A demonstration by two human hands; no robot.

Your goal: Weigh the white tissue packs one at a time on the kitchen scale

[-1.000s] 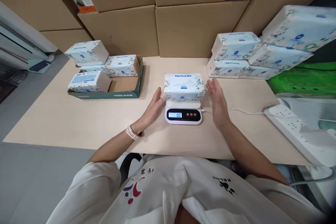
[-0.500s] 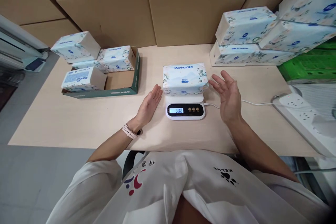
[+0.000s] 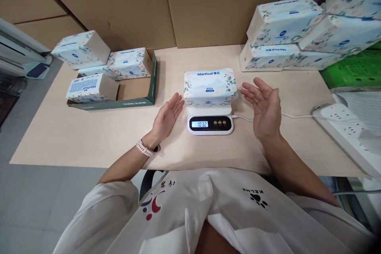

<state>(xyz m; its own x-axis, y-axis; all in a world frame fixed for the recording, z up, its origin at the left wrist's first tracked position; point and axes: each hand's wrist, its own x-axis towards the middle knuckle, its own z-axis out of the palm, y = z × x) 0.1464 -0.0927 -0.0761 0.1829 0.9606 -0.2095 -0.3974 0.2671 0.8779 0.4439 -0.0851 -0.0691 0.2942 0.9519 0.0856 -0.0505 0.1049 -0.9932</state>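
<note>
Head view: a tissue pack [image 3: 210,86] lies flat on a white scale [image 3: 210,124] at the middle of the table [image 3: 89,135], nearer its front edge. The left hand [image 3: 166,117] is open and empty, palm turned toward the scale, just beside it. The right hand [image 3: 264,105] is open too, fingers spread, holding nothing, near the pack's other end. The display seems to read 103.2. A green tray [image 3: 119,104] of packs sits toward the far left corner.

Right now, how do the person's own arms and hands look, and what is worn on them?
Both forearms are bare below short white sleeves of a printed T-shirt. The left hand and the right hand wear no gloves, and I see no rings. The left wrist carries a pale watch strap.
</note>
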